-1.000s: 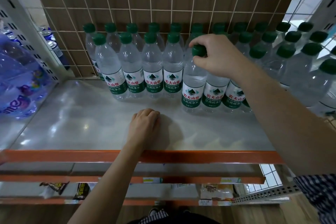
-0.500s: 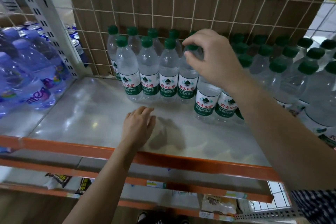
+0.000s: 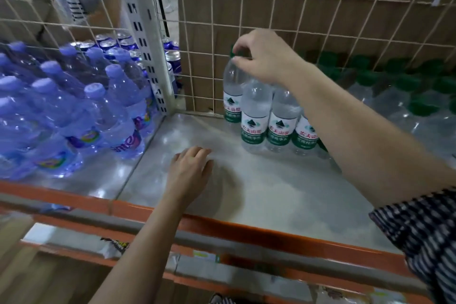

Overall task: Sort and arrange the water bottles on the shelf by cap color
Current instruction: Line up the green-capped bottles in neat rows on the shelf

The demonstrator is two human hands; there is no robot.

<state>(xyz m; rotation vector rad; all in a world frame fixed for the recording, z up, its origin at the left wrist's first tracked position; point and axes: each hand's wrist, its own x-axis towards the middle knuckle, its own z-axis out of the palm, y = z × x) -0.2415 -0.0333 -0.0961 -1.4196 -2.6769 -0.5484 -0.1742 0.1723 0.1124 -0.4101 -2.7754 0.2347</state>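
Observation:
Clear green-capped water bottles (image 3: 254, 118) with green and white labels stand in rows at the back of the grey shelf (image 3: 271, 187). My right hand (image 3: 264, 57) reaches over them and pinches the green cap of the leftmost back-row bottle (image 3: 232, 91), next to the wire grid. My left hand (image 3: 190, 173) rests on the shelf near its front edge with fingers loosely curled, holding nothing. More green caps (image 3: 419, 81) show blurred at the right, partly hidden by my right forearm.
Purple-capped bottles (image 3: 74, 111) fill the neighbouring bay on the left, behind a perforated white upright (image 3: 148, 39). Blue cans (image 3: 170, 57) stand further back. A wire grid (image 3: 320, 20) backs the shelf. An orange rail (image 3: 222, 227) runs along the front edge, lower shelves beneath.
The view has swung left. My right hand has shifted from a front-row cap to the cap of the leftmost back bottle. My left hand stays on the shelf.

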